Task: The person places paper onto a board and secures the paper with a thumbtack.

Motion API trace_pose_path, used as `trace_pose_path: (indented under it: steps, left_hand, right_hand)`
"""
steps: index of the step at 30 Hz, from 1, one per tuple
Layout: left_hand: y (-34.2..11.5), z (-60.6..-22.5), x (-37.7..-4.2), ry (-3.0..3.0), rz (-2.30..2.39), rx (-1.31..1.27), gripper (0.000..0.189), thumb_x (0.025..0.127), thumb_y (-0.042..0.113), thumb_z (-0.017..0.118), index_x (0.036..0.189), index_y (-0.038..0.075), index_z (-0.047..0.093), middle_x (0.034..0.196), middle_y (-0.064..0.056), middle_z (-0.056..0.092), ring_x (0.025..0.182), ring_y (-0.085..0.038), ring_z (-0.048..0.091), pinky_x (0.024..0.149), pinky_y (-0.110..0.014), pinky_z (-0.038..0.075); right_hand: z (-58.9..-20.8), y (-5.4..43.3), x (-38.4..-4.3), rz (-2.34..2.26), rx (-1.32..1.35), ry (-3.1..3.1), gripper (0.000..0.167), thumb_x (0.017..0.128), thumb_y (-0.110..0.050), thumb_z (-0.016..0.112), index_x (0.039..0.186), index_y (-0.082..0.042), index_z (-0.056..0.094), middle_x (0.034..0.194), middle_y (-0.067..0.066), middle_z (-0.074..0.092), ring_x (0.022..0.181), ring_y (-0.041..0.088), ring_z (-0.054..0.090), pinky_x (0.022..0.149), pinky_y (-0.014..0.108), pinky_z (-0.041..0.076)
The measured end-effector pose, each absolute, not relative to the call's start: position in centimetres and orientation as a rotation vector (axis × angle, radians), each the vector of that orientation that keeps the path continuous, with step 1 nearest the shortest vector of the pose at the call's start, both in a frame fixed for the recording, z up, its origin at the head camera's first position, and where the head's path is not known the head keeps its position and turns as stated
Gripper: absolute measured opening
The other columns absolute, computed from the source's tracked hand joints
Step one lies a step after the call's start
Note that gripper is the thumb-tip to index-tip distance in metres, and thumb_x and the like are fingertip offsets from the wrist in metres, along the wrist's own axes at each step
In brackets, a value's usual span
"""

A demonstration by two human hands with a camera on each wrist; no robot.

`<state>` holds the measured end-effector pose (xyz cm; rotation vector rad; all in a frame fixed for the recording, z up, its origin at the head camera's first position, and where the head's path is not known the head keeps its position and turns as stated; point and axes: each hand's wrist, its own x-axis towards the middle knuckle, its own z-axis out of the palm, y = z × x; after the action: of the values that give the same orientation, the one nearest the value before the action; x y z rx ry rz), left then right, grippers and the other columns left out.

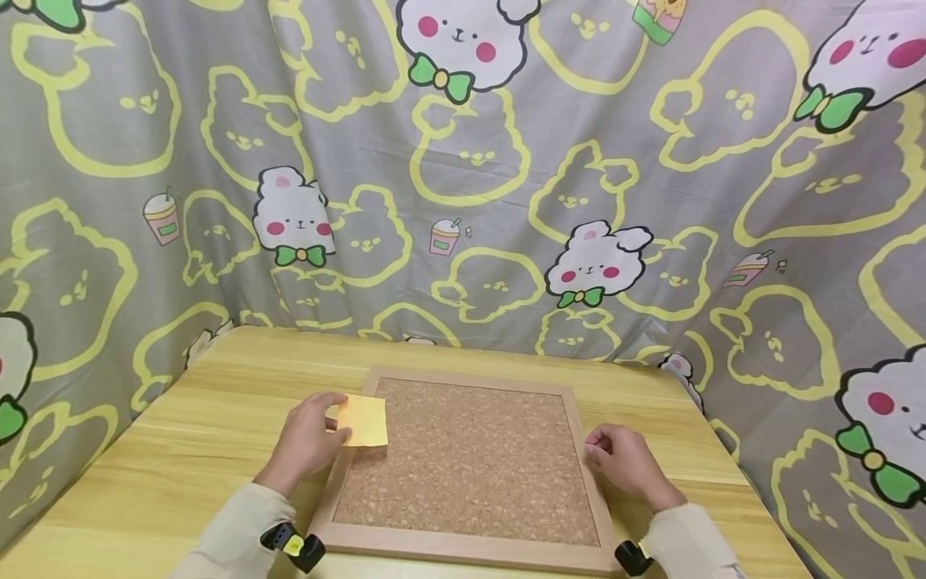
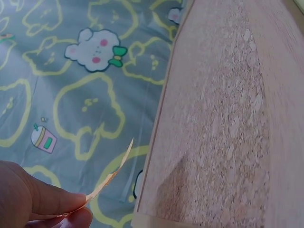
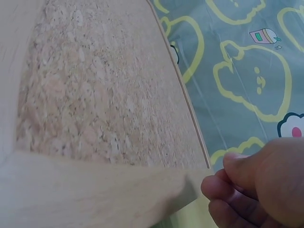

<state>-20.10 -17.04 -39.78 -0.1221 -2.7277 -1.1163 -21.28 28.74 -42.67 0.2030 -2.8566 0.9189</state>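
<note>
Over the left side of a wood-framed cork board (image 1: pixel 470 458), my left hand (image 1: pixel 309 434) pinches a yellow sticky note (image 1: pixel 365 420) by its left edge. From the left wrist view the sticky note (image 2: pixel 110 178) shows nearly edge-on and slightly bent, its end between thumb and fingers; a shadow falls on the board beneath. My right hand (image 1: pixel 624 458) is by the board's right frame edge, its fingers loosely curled with nothing visible in them. In the right wrist view the fingertips (image 3: pixel 216 187) are close beside the frame; whether they touch it I cannot tell.
The board lies on a wood-grain table (image 1: pixel 181 450). A grey curtain (image 1: pixel 492 209) with cartoon animals hangs behind the table and along both sides. Each sleeved wrist wears a small black camera, one at the left wrist (image 1: pixel 292 547) and one at the right wrist (image 1: pixel 633 556).
</note>
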Motion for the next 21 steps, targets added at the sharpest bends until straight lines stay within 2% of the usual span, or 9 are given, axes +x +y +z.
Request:
trace_pose_path:
  steps: [21]
  left_hand:
    - [-15.8, -40.4, -20.5, -2.727, -1.124, -0.143, 0.047, 0.077, -0.006, 0.074, 0.121, -0.009, 0.058, 0.122, -0.027, 0.056, 0.086, -0.032, 0.067, 0.063, -0.032, 0.057]
  right_hand:
    - [-42.4, 26.9, -21.9, 0.966, 0.239, -2.843, 0.01, 0.087, 0.001, 0.067, 0.081, -0.006, 0.064, 0.068, -0.002, 0.055, 0.065, 0.012, 0.05, 0.056, 0.024, 0.044]
